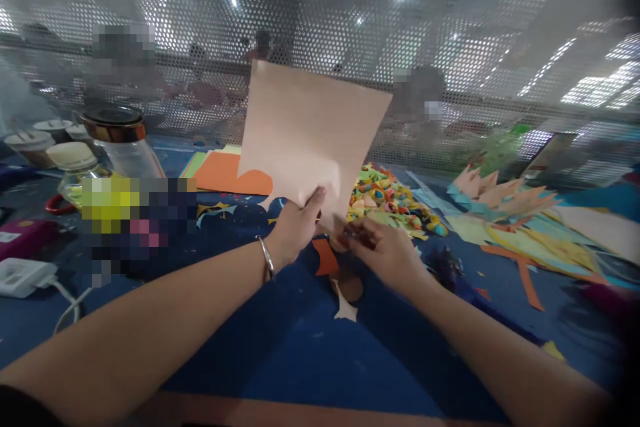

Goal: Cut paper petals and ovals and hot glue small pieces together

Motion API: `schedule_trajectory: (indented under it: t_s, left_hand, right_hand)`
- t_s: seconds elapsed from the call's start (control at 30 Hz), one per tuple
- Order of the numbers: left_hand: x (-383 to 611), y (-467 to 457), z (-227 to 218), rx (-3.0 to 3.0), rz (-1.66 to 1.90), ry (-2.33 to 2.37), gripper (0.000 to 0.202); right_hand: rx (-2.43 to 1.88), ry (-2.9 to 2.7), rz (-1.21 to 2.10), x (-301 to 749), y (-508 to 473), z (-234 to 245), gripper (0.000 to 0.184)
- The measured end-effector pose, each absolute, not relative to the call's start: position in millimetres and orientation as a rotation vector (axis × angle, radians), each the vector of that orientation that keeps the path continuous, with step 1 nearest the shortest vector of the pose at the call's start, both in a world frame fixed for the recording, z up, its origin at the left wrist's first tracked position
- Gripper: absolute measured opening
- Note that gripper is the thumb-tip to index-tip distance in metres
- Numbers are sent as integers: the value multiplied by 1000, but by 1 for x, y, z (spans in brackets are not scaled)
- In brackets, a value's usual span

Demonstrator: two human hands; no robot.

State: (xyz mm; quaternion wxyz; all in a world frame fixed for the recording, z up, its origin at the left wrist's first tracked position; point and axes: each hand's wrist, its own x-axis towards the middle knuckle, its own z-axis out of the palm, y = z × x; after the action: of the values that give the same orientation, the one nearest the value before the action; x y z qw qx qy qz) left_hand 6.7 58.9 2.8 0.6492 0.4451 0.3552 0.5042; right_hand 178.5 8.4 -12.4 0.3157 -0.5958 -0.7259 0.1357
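My left hand [297, 230] grips a large pale pink sheet of paper [313, 127] by its lower part, thumb on the near face. The sheet stands up, and rounded bites are cut from its lower left edge. At the sheet's lower right corner, my right hand [387, 250] is closed, with something dark and blurred at its fingertips that I cannot make out. Below the hands, a pale star-like paper scrap [346, 307] and an orange paper piece [327, 257] show against the dark blue tabletop [280, 360].
Orange paper [220, 172] lies behind my left hand. A heap of small colourful paper pieces [380, 197] sits beyond my right hand. Pointed folded paper [500, 193] and strips lie right. A lidded jar [125, 147] and white charger [27, 277] stand left; a perforated screen [320, 7] rises behind.
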Motion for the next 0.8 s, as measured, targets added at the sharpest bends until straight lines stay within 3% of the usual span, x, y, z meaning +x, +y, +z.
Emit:
schedule_trajectory:
  t_s: [0.13,0.43,0.8]
  left_hand:
    - [2,69,-7,1080,1188,756,50]
    - [7,74,-9,917,1109,648,46]
    - [7,77,-8,907,1170,779,44]
  right_hand:
    - [-1648,-2056,368,178,10,-25,15]
    - [-1678,-2119,173,186,11,-22,15]
    - [-1570,-1733,115,205,-1,-1,26]
